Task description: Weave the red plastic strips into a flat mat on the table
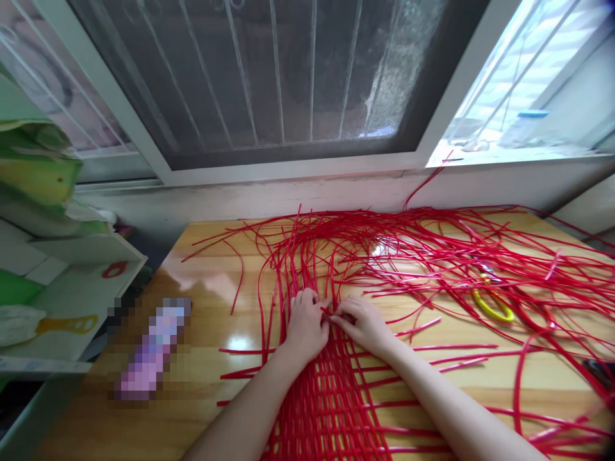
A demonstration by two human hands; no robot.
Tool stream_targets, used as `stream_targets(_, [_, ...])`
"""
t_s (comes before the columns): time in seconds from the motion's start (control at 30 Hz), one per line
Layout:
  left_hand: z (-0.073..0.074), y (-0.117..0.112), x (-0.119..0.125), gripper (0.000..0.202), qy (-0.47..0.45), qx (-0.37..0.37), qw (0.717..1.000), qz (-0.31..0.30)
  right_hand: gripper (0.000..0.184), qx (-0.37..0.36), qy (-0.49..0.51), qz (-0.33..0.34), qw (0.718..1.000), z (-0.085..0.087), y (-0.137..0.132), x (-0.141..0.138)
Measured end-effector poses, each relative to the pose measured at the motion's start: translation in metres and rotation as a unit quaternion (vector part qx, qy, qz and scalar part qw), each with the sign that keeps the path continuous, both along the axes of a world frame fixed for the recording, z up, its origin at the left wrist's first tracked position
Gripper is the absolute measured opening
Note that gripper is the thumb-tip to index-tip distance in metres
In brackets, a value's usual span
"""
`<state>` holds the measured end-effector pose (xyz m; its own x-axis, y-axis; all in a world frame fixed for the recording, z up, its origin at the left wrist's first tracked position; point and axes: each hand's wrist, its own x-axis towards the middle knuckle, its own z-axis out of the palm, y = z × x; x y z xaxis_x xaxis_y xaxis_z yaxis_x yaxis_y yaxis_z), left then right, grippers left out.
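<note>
A woven mat of red strips (331, 397) lies on the wooden table, its loose strip ends sticking out at both sides and running off toward the window. My left hand (307, 320) rests at the far edge of the weave, fingers bent over the upright strips. Beside it, my right hand (362, 322) pinches a red strip (327, 312) between thumb and forefinger. The short end of that strip points at my left fingers, which nearly meet the right ones. Whatever the left fingertips grip is partly hidden.
Long loose red strips (432, 250) spread over the back and right of the table (206, 282). Among them lie scissors with yellow handles (494, 307). A blurred-out pink and purple object (148, 358) is at the left. A barred window (288, 83) stands behind, and a white shelf (81, 269) at far left.
</note>
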<state>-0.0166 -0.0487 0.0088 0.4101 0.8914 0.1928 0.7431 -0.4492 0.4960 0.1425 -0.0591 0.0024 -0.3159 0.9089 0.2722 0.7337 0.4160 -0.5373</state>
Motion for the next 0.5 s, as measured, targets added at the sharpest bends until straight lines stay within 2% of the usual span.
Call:
stream_targets(0.2, [-0.0060, 0.0012, 0.0033, 0.042, -0.053, -0.037, 0.997, 0.030, 0.024, -0.150, 0.099, -0.023, 0.983, -0.0079, 0.0038, 0.0011])
stream_targets(0.37, [-0.0061, 0.0059, 0.0069, 0.033, -0.087, -0.094, 0.990, 0.060, 0.025, -0.176, 0.155, -0.027, 0.972, -0.0069, 0.0017, -0.0007])
stream_targets(0.5, [-0.0051, 0.0079, 0.0073, 0.028, -0.115, -0.111, 0.984, 0.072, 0.025, -0.163, 0.195, -0.047, 0.966, -0.0049, 0.0010, -0.0023])
